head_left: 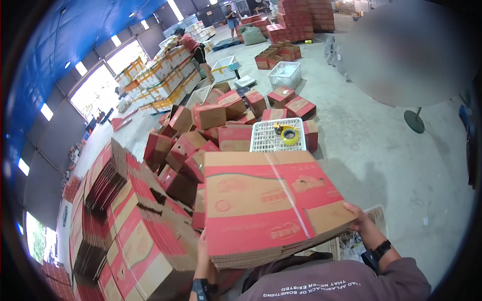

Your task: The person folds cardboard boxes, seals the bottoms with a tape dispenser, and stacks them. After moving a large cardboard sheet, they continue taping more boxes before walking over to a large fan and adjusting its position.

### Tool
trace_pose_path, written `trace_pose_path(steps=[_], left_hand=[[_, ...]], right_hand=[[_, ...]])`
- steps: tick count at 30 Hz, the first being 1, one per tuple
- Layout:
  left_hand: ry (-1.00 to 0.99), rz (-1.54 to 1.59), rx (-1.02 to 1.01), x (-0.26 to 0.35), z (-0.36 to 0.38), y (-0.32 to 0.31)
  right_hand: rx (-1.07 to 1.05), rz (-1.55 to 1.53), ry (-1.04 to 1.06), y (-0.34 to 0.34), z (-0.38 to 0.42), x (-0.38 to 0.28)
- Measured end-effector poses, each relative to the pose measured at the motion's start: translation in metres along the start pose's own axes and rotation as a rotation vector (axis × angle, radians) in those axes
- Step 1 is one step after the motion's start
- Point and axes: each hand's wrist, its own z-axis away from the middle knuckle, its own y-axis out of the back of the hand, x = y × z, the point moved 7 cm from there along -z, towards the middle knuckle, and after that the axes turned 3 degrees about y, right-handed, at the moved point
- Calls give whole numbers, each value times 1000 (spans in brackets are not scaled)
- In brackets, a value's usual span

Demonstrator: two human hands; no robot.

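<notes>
A blue ceiling (60, 37) dotted with small lamps spans ten to eleven o'clock, above dark grey walls (47, 138). Daylight glares through a wide opening (92, 94) at ten o'clock; greenery shows through a window (36, 236) at eight. The pale, scuffed floor (346, 138) carries a round green stand base (414, 122) near three.

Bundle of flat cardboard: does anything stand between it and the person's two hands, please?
Nothing visible does. The left hand and right hand touch the bundle directly at its sides; the white strap crosses its top, away from both.
</notes>
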Motion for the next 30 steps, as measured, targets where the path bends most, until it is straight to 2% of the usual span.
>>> trace_pose_path(steps=[2,3,5,6,7,8,9,10,12,13,15,16,18,20,21,22,23,25,27,30], left_hand=[[91,40,25,-24,-42,36],[89,37,18,-8,-46,16],[-38,184,53,47,-39,-31],[-36,184,48,55,-50,-44],[-125,105,137,67,-60,-47],[-216,25,225,79,-70,-49],[-199,-26,199,80,-84,-62],[-178,-78,174,79,-96,-75],[-262,-267,102,88,-120,-99],[-225,-187,62,92,-131,-106],[-147,-128,33,99,-137,-118],[-179,-186,5,105,-138,-131],[-150,-265,-23,106,-142,-142],[-129,-168,-38,106,-150,-145],[-105,-125,0,110,-147,-153],[-73,-136,20,104,-146,-153],[-62,-115,68,101,-145,-147],[-67,-115,140,100,-140,-153],[-51,-118,202,97,-132,-167],[-50,-154,312,90,-120,-185]], right_hand=[[-38,-6,8,-29,-39,-14],[-75,-1,5,-41,-58,-20],[-119,38,-54,-40,-108,-21],[-166,80,-119,-38,-135,-16],[-161,79,-120,-32,-163,-12],[-141,264,-173,-24,-190,-1],[-123,451,-226,-28,-208,-4],[-120,451,-230,-34,-220,-7],[0,694,-338,-41,-243,-11],[6,692,-342,-44,-262,-13],[-168,778,-353,-50,-297,3],[-255,809,-372,-61,-298,9],[-211,755,-412,-64,-313,-10],[-288,894,-314,-61,-340,-37],[-296,965,-121,-37,-373,-38],[-225,1203,-69,-2,-407,-40],[-127,1241,-10,1,-415,-71],[35,1424,-53,35,-456,-103],[57,1589,-117,36,-478,-143],[59,1724,-111,54,-528,-163]])
